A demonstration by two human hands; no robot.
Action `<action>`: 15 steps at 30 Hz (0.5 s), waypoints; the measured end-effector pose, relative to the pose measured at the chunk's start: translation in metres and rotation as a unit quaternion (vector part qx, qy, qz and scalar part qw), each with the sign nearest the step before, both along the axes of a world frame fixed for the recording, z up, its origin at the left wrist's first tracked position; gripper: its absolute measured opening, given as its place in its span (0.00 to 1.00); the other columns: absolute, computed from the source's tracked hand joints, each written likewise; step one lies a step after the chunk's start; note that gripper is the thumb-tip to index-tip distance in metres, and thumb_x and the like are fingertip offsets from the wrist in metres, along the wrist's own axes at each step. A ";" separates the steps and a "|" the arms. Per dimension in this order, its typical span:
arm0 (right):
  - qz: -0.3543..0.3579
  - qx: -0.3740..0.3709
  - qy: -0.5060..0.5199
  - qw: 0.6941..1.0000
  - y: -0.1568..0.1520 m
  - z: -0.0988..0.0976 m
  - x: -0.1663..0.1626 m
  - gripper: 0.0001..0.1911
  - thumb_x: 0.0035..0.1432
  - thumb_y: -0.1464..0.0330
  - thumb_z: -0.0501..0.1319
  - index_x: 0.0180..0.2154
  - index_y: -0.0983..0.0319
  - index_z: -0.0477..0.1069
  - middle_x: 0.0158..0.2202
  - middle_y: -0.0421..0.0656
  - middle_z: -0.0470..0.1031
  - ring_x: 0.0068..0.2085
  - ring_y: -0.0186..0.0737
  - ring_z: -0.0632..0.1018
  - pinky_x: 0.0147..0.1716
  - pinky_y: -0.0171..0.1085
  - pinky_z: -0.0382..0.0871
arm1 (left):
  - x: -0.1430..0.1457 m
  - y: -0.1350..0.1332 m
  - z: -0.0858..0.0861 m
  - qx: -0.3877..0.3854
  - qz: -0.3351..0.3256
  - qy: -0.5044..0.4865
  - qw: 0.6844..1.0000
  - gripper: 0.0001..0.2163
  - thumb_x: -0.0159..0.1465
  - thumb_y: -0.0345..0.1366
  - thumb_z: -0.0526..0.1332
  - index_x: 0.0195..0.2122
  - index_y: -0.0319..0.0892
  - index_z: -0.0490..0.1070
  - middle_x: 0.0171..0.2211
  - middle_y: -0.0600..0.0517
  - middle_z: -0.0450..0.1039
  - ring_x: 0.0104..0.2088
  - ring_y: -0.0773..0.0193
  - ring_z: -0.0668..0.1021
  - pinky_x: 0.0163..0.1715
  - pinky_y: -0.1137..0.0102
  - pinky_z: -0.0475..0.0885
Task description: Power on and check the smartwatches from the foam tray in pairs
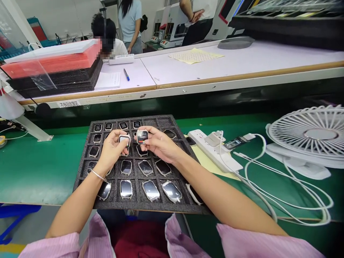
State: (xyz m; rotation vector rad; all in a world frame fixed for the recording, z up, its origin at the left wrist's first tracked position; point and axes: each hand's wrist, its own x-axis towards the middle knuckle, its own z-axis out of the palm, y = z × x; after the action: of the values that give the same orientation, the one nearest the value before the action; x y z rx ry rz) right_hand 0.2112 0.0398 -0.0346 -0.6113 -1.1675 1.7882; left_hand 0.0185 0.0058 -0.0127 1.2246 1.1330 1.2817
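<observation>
A black foam tray (135, 175) with square compartments lies on the green bench before me, many of them holding strapless smartwatches. My left hand (113, 148) is closed on one smartwatch (124, 141), its thumb lying over the screen. Close to its right, my right hand (159, 143) grips another smartwatch (142, 136), whose screen is lit with a little red and green near the bottom. Both watches are above the tray's upper middle. Behind them, several watches in the back row show lit text, while a watch (126, 167) nearer me has a dark screen.
To the right are a white power strip (215, 148), looped white cables (295, 190) and a white fan (311, 136). A raised shelf (161, 71) runs behind, carrying stacked foam (53, 68) and a blue pen (126, 74). Other people are beyond it.
</observation>
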 end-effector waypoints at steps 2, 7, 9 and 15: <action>0.010 0.003 -0.004 1.000 -0.002 0.000 -0.001 0.22 0.51 0.74 0.66 0.49 0.58 0.70 0.37 0.40 0.78 0.28 0.34 0.77 0.30 0.36 0.72 | 0.000 0.000 0.000 -0.003 0.004 0.004 1.000 0.15 0.56 0.42 0.68 0.38 0.42 0.66 0.31 0.57 0.72 0.17 0.76 0.73 0.16 0.78 0.66; 0.022 0.005 -0.002 1.000 -0.003 -0.001 -0.001 0.21 0.52 0.73 0.67 0.48 0.58 0.70 0.38 0.39 0.78 0.28 0.33 0.77 0.30 0.36 0.72 | -0.001 0.000 -0.001 -0.012 0.015 -0.004 1.000 0.17 0.56 0.47 0.69 0.37 0.43 0.66 0.27 0.59 0.70 0.15 0.75 0.72 0.14 0.78 0.65; 0.023 0.007 -0.003 1.000 -0.003 -0.001 -0.001 0.21 0.52 0.74 0.67 0.48 0.58 0.70 0.38 0.40 0.78 0.28 0.33 0.77 0.29 0.36 0.72 | -0.001 0.000 -0.001 -0.016 0.018 -0.017 1.000 0.17 0.57 0.49 0.68 0.38 0.43 0.67 0.25 0.59 0.69 0.15 0.74 0.72 0.14 0.77 0.66; 0.023 0.009 -0.005 1.000 -0.004 -0.003 -0.001 0.21 0.52 0.73 0.67 0.49 0.58 0.69 0.39 0.41 0.78 0.28 0.33 0.76 0.30 0.36 0.72 | -0.002 0.001 0.000 -0.022 0.012 -0.040 0.999 0.17 0.57 0.47 0.67 0.40 0.42 0.69 0.24 0.58 0.69 0.16 0.72 0.73 0.15 0.76 0.68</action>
State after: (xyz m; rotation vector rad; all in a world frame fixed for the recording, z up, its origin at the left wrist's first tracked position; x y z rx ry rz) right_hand 0.2107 0.0362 -0.0378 -0.5872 -1.2109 1.8138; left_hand 0.0169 0.0066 -0.0131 1.1209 1.1162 1.3057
